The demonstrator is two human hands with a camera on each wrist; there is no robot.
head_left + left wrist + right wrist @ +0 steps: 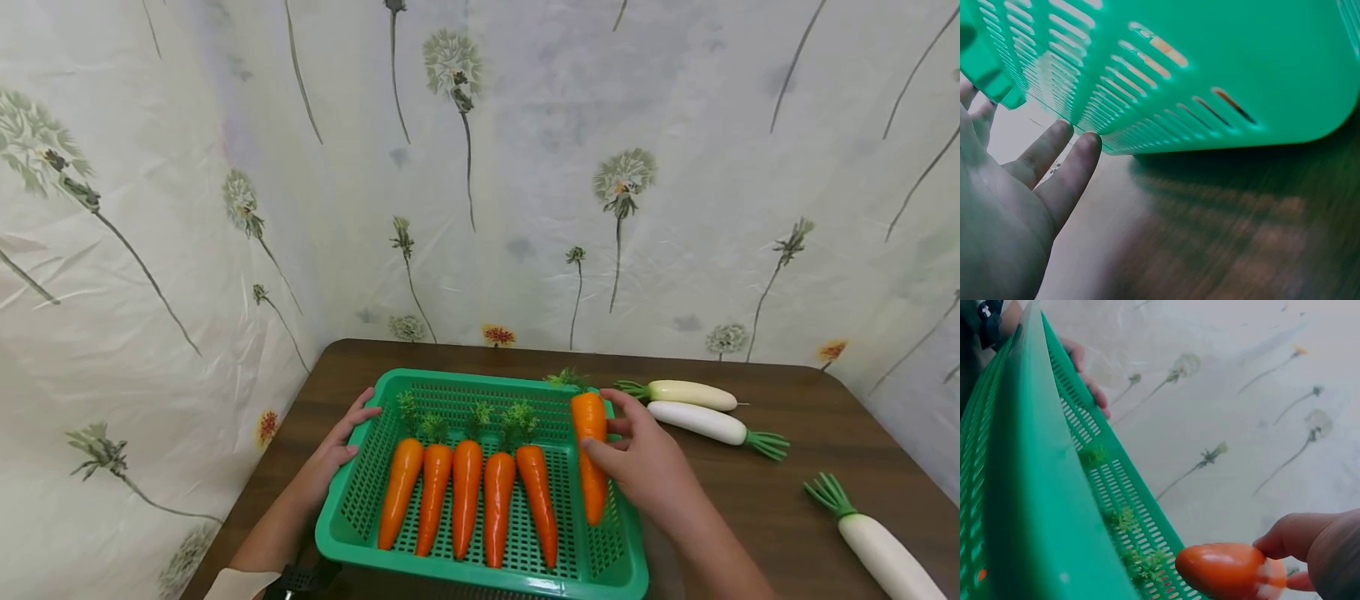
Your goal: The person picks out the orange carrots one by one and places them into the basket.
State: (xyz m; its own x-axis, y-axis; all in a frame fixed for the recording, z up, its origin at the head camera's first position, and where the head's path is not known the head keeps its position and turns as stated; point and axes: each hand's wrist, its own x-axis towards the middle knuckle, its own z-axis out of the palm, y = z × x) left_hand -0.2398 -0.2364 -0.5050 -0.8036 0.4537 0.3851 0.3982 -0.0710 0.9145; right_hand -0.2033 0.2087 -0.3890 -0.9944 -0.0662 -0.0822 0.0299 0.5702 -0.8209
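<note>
A green plastic basket (336,533) with slotted walls stands on the table, holding several orange carrots (467,492) in a row, leafy tops toward the back. My right hand (652,458) pinches another carrot (591,450) between thumb and fingers over the basket's right end, its tip pointing down and its green top toward the back. In the right wrist view that carrot (1225,569) shows above the basket's rim. My left hand (330,454) is at the basket's left side, fingers extended, with fingertips (1088,142) right at the slotted outer wall.
On the dark wooden table (750,500), right of the basket, lie a cream radish (690,394) and a white radish (697,422) side by side. Another white radish (892,554) lies nearer the front right. Dandelion-patterned sheeting (525,208) hangs behind the table.
</note>
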